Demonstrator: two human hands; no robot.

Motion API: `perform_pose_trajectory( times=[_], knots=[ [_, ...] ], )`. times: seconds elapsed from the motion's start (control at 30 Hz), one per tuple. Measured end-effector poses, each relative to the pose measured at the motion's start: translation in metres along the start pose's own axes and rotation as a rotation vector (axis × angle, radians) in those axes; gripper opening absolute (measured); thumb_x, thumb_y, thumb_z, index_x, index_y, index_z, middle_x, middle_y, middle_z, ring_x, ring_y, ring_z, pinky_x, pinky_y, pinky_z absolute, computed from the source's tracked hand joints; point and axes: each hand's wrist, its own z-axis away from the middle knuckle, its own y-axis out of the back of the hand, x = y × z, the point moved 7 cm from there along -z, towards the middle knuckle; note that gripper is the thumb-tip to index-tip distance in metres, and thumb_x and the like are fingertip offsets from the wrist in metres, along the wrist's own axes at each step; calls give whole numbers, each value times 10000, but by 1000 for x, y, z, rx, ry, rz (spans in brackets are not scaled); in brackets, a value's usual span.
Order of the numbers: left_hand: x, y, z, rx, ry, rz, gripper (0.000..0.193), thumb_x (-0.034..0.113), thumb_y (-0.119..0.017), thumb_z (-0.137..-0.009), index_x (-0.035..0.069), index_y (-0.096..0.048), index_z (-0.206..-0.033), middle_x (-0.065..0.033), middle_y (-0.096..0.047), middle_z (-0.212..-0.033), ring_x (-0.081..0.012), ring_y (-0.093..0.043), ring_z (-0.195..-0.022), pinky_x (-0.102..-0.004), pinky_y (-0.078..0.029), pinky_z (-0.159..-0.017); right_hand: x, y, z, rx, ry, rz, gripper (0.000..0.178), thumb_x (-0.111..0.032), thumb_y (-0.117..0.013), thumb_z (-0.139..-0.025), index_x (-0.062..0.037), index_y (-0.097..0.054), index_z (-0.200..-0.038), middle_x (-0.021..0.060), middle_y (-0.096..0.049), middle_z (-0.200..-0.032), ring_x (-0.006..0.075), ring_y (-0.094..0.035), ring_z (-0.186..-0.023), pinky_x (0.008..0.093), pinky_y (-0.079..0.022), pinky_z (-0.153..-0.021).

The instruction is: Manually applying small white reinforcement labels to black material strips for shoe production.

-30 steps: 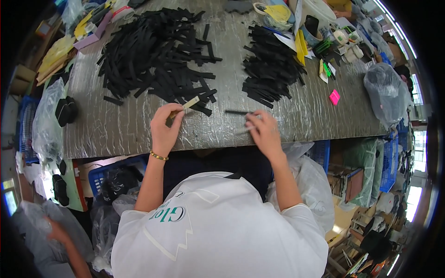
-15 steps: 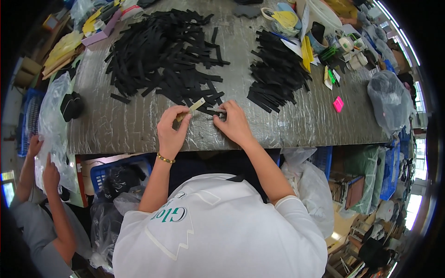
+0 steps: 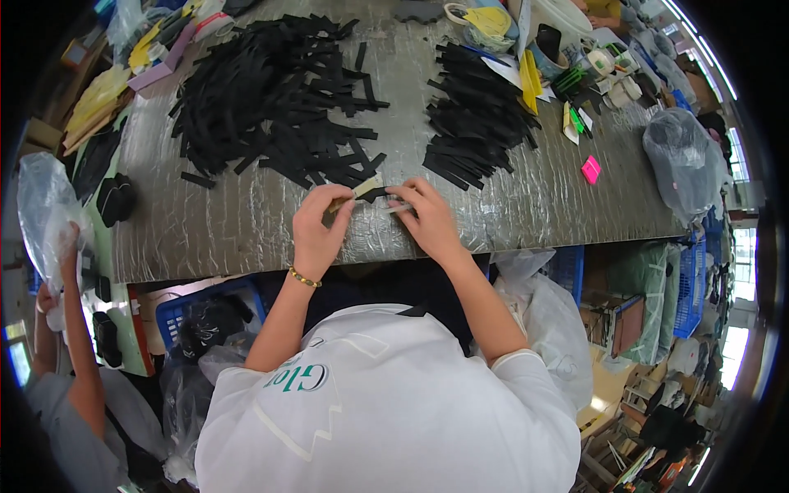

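Observation:
My left hand [image 3: 319, 226] and my right hand [image 3: 429, 218] meet near the front edge of the grey table [image 3: 246, 222]. Between their fingertips they hold one short black strip [image 3: 376, 194], with a pale tan piece [image 3: 364, 186] at its left end under my left fingers. A clear film sliver lies under my right fingers. Just beyond the hands spreads a large loose heap of black strips [image 3: 271, 107]. A tidier stack of black strips [image 3: 477, 119] lies further right.
A pink note [image 3: 590, 169] and a tied clear plastic bag [image 3: 682, 160] sit at the table's right end. Tape rolls, yellow sheets and small tools crowd the far right corner. Another person [image 3: 62, 329] handles a plastic bag at the left. Blue crates stand under the table.
My right hand came left from a lone strip near the table edge to meet my left hand. Both now pinch the same strip, closer together than half a second ago.

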Motion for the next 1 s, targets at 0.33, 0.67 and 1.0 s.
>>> perform_pose_trajectory(
  times=[0.33,0.67,1.0],
  knots=[
    [11,-28,19,-268,-230,-157,141,21,-704,-824,31,-678,-963,-102,-669,-1011,-312,-625,-968,-400,-516,-833,-12,17,49,-39,107,182,212,-110,-737,-855,-31,-710,-1050,95,-606,-1019,292,-614,-940,394,-480,-821],
    [9,-50,22,-365,-293,-278,143,19,-677,-837,29,-683,-979,-93,-679,-1040,-312,-621,-977,-411,-497,-868,3,17,44,56,-97,76,235,-113,-743,-851,-35,-677,-1062,129,-593,-1027,338,-602,-953,406,-485,-835],
    [14,-57,32,-391,-318,-281,200,13,-668,-797,51,-711,-988,-60,-676,-1001,-279,-617,-940,-390,-489,-828,5,14,58,200,-266,81,152,-85,-738,-865,7,-667,-962,131,-603,-945,322,-607,-846,392,-484,-746]
  ],
)
